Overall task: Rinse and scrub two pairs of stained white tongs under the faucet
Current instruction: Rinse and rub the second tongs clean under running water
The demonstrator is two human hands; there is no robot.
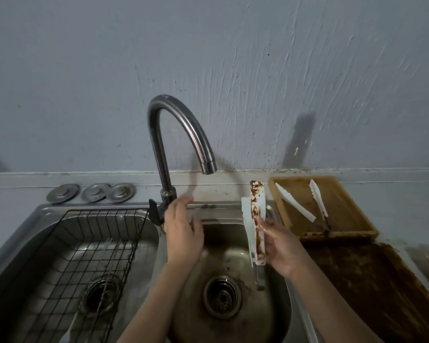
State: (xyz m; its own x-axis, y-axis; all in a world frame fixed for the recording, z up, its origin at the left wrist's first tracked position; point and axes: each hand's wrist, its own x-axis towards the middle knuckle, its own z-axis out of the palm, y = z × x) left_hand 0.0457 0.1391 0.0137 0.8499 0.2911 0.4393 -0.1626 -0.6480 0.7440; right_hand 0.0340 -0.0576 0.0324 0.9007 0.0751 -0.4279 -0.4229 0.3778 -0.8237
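The right hand (pixel 281 246) held a pair of white tongs (pixel 256 224) over the right bowl of the sink (pixel 235 258). The fingers were curled around the lower part of the tongs, and the tips pointed up toward the wall. One arm of these tongs was covered with brown, crusty stains (the other arm, just behind it, looked much cleaner).

The left hand (pixel 182 233) reached toward the bottom of the faucet (pixel 173 134). Its fingers were spread out and a little bent, and it held nothing. The fingertips were right beside the black handle (pixel 154 211) at the faucet's base, but I could not tell if they touched it. No water came from the spout.

The second pair of tongs (pixel 304 204) lay on a wooden tray (pixel 342 201) to the right of the sink, near the wall. Its two white arms were spread apart like a V.

A black wire rack (pixel 89 256) sat in the left bowl of the sink. Three round metal lids (pixel 92 193) lay in a row on the counter behind it. The counter (pixel 371 288) in front of the tray had a big brown, dirty patch.
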